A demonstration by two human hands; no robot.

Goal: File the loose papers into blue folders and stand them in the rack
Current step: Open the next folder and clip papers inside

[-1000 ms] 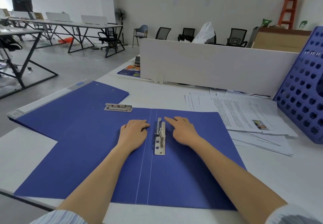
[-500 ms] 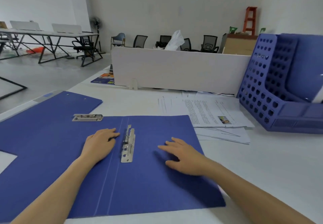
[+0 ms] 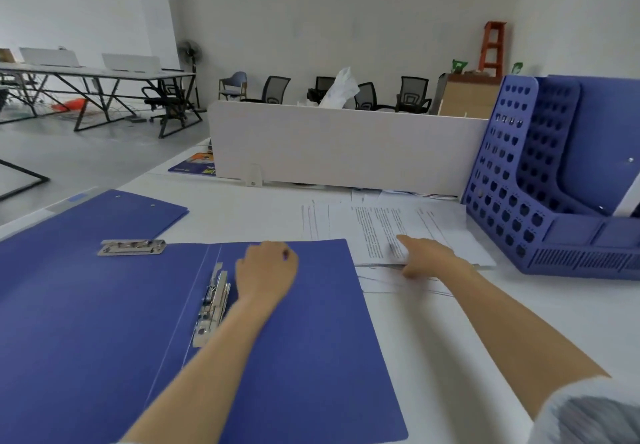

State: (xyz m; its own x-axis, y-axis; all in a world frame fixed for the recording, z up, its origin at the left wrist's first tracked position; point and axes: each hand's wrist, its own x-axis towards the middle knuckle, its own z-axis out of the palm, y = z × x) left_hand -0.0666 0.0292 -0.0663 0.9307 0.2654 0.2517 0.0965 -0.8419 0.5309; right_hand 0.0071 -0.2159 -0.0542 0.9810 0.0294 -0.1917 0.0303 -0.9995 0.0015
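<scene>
Head view: the left forearm crosses the open blue folder [image 3: 311, 339] lying flat on the table [image 3: 450, 339]. The left hand [image 3: 265, 272] hovers right of the metal clip [image 3: 213, 305], fingers curled under, holding nothing visible. The right hand [image 3: 429, 258] lies on the loose papers [image 3: 374, 229] beside the rack [image 3: 502, 184], fingers extended, thumb at the stack's near edge

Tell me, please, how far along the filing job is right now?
Done: one blue folder seems to stand in the rack. In hand: the right hand rests on the loose papers; the left hand is over the open folder beside its clip. Remaining: clip papers in, close, rack it.
</scene>
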